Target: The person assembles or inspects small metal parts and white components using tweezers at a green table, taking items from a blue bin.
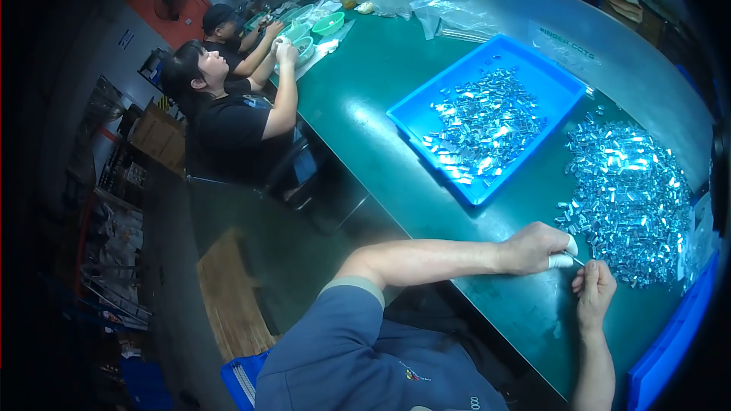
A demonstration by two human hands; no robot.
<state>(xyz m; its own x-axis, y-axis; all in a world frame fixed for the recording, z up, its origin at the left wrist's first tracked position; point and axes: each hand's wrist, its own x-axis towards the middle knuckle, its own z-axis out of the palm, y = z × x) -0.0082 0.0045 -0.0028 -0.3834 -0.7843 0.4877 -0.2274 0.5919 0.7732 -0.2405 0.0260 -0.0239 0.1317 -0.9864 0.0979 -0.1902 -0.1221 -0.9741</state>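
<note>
My left hand [533,247] reaches in over the green table with white finger cots on its thumb and finger. Its fingertips are pinched together, and what lies between them is too small to make out. Facing it, my right hand [595,289] is closed on a thin, light-coloured piece [579,262] that points at the left fingertips. Just beyond both hands spreads a large heap of small shiny metal parts [628,198]. Farther off, a blue tray [415,133] holds more such metal parts [491,122].
Two co-workers sit along the left edge of the green table [365,160], near light-green bowls [329,24]. Clear plastic bags [388,3] lie at the far end. A grey raised rim [609,46] borders the back. Another blue tray [674,339] stands at the right edge.
</note>
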